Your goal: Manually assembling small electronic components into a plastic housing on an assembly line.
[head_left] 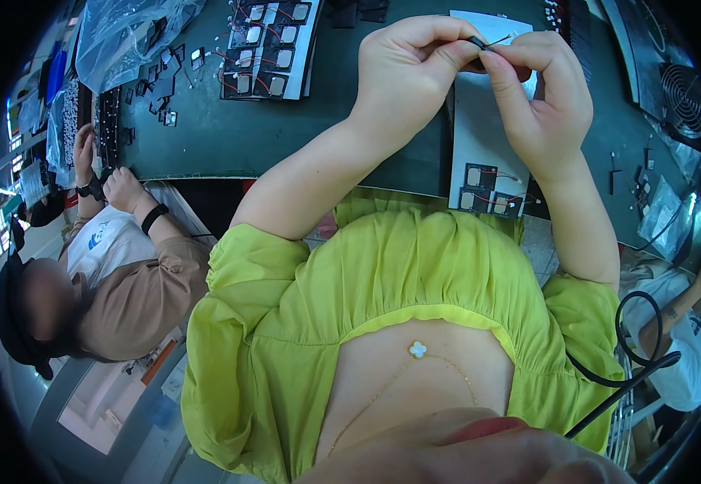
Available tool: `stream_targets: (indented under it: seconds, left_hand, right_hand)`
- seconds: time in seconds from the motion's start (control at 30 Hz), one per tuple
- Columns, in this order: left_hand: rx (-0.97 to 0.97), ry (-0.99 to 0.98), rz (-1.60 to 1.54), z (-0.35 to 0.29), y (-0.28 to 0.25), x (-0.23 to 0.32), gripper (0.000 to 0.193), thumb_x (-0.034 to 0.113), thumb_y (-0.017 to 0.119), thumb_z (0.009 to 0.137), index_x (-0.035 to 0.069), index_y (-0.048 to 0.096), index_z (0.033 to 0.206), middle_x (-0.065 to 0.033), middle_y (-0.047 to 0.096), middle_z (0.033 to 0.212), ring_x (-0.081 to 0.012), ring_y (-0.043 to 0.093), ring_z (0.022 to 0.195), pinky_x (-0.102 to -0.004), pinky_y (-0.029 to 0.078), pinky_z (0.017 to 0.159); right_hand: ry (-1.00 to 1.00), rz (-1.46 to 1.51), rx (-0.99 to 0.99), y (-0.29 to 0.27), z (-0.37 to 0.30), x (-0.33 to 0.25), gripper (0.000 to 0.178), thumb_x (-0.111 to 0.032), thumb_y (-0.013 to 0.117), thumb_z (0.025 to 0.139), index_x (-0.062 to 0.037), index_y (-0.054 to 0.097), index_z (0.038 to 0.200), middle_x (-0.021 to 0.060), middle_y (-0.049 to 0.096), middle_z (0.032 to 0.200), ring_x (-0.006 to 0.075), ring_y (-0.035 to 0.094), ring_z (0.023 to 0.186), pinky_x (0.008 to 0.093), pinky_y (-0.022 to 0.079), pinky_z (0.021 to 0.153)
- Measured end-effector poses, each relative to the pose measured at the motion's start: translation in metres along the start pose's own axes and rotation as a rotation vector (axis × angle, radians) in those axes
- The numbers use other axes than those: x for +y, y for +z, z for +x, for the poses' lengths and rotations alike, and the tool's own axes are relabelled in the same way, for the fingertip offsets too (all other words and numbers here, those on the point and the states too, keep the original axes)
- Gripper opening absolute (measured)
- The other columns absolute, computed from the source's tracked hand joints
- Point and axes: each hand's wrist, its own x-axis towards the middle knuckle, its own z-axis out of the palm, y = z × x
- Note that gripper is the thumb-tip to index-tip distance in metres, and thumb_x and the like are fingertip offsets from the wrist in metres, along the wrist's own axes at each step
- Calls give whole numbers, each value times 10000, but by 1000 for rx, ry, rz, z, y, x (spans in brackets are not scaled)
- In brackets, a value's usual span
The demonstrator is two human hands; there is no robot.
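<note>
Above a pale board, my two hands meet with fingertips pinched close together. My left hand (407,68) is closed on a small black part (476,42), gripping it between thumb and forefinger. My right hand (548,97) is closed at the same part's right end, where a thin wire-like piece (501,39) sticks out. Fingers cover most of the part, so its exact kind is hidden. Below my hands, the pale board (484,121) carries a few black square modules (479,175) with silver faces and thin red wires, resembling miniature speakers, at its near end.
Left of my hands lies another board (296,48) with several similar wired modules in rows. Loose black pieces (161,85) and a clear plastic bag (125,40) are farther left. A co-worker (125,266) sits at the left. On the right are a fan (685,101) and another plastic bag (663,218).
</note>
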Motion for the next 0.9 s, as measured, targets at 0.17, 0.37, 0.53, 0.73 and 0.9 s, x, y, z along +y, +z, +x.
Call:
stream_targets:
  seconds: [0.17, 0.37, 0.53, 0.73, 0.9]
  left_hand:
    - [74, -361, 49, 6, 12, 18, 132, -74, 555, 831, -39, 613, 945, -68, 624, 882, -114, 550, 741, -200, 463, 692]
    - [84, -168, -384, 13, 14, -9, 152, -39, 537, 869, -36, 600, 1007, -83, 622, 951, -127, 571, 769, -195, 470, 714]
    - [80, -211, -485, 18, 18, 1, 175, 17, 517, 906, -29, 576, 1064, -88, 616, 1007, -145, 576, 843, -220, 470, 774]
    - [75, -312, -534, 18, 13, 2, 180, 84, 489, 938, -12, 565, 1070, -94, 603, 1025, -168, 566, 932, -271, 457, 847]
    - [20, -280, -626, 8, 6, -8, 169, 106, 492, 937, -8, 574, 1030, -94, 594, 1000, -171, 561, 935, -287, 452, 845]
  right_hand:
    - [-35, -150, 22, -2, 0, 5, 59, -41, 613, 828, -4, 587, 866, 52, 578, 792, 132, 487, 643, 217, 409, 572]
    - [91, 41, -23, -4, 14, 8, 92, -51, 623, 760, -14, 561, 817, 91, 530, 725, 221, 472, 618, 275, 417, 566]
    - [590, 248, -69, -25, 16, 12, 189, -114, 626, 778, 7, 587, 919, 109, 554, 746, 210, 490, 619, 273, 430, 572]
    - [646, -126, 22, -89, -8, -8, 144, -102, 635, 838, -7, 617, 944, 41, 594, 726, 99, 538, 610, 184, 444, 588]
    - [684, -515, -216, -85, -35, 3, 131, -127, 645, 836, -19, 617, 904, 35, 584, 723, 104, 523, 641, 207, 430, 588]
